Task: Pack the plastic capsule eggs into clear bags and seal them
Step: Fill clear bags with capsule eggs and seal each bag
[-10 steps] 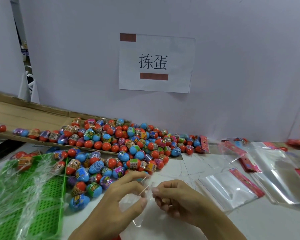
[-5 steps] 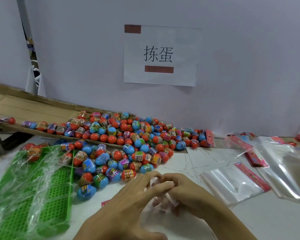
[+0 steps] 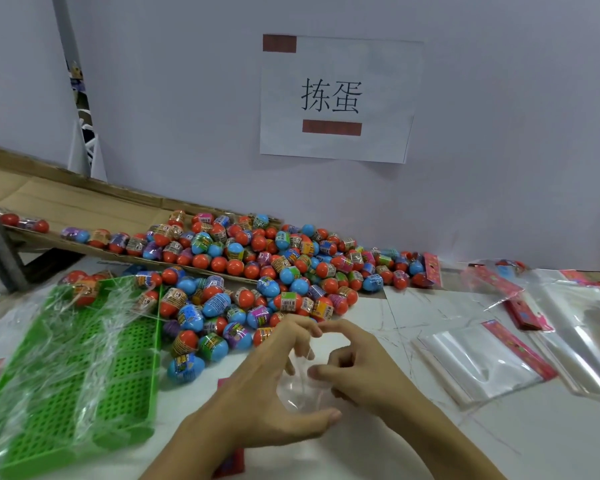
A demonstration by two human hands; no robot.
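This looks like a small packing workshop. A paper sign (image 3: 336, 98) is taped on the plain partition wall; below the sign lies a heap of capsule eggs (image 3: 257, 268), with stacked clear bags (image 3: 482, 358) to its lower right.

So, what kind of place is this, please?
Probably a small packing workshop: a heap of capsule eggs on a cardboard chute, stacked clear bags, and a paper sign on the wall.
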